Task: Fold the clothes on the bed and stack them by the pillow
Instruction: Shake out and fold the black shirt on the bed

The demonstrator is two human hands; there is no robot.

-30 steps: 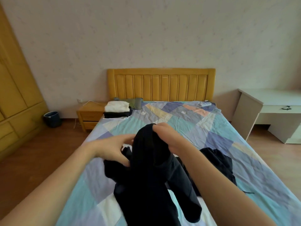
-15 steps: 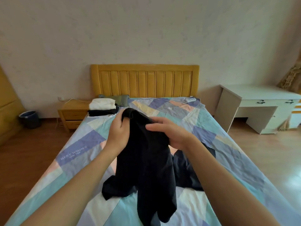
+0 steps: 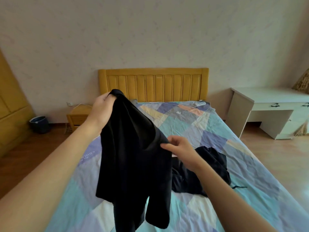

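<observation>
Since half a second ago you've raised the black garment higher at frame centre. Your left hand grips its top, your right hand pinches its edge. Another dark garment lies lower right on the bed.

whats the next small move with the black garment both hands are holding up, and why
Probably draw the right hand out to the right, away from the left hand, to spread the black cloth garment flat. The left hand's grip holds one top corner high, the right pinches an edge lower down, and the fabric hangs bunched above the patchwork bed sheet, so it cannot be folded neatly yet.
</observation>
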